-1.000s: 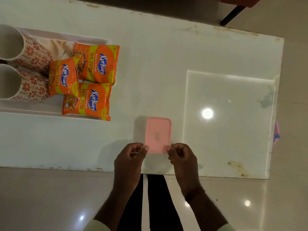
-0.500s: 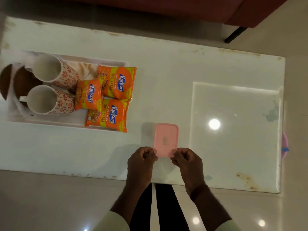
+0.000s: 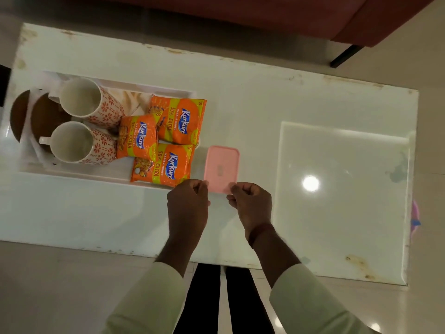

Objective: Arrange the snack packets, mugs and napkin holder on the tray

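Observation:
A white tray (image 3: 72, 173) lies at the table's left. On it stand two floral mugs (image 3: 90, 101) (image 3: 78, 143) and a wooden napkin holder (image 3: 36, 116) at its left end. Three orange snack packets (image 3: 179, 121) (image 3: 138, 137) (image 3: 163, 166) fill its right part, the nearest one hanging over the rim. A pink-lidded box (image 3: 221, 167) sits just right of the tray, close to the packets. My left hand (image 3: 189, 203) pinches the box's near left corner and my right hand (image 3: 250, 203) pinches its near right corner.
A white table (image 3: 240, 92) with worn edges holds a glass pane (image 3: 342, 189) on its right side. A red sofa (image 3: 265, 15) and its dark leg stand beyond the far edge. My dark trousers show below the near edge.
Both hands have pushed the pink-lidded box left and away, from the table's near edge to beside the tray. The camera has tilted, bringing the napkin holder into view.

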Demonstrator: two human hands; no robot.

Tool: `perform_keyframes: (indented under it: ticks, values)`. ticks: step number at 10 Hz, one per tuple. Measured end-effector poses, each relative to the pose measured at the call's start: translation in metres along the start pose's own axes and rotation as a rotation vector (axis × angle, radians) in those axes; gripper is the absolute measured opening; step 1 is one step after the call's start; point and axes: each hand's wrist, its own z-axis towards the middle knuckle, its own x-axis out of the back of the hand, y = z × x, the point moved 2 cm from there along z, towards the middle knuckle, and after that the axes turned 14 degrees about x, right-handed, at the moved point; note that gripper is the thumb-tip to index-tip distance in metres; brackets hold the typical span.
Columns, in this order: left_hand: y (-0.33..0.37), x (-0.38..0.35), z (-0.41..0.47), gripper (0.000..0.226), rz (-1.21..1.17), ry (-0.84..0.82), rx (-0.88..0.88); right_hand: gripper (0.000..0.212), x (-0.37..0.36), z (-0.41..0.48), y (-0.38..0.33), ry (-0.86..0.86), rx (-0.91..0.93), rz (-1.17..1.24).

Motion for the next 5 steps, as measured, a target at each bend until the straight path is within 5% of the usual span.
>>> perform_keyframes:
  ticks: [1,3,5]
  values:
    - [0.001,0.001,-0.001,0.024,0.038,0.015,-0.028,0.009,-0.001,-0.002,0.002,0.008,-0.028,0.005]
    - [0.011,0.034,-0.019,0.031,0.153,0.088,-0.145,0.051,0.019,-0.023,-0.021,-0.004,0.003,-0.169]
    - [0.02,0.096,-0.069,0.03,0.403,0.108,-0.431,0.072,0.056,-0.076,-0.084,-0.138,0.343,-0.604]
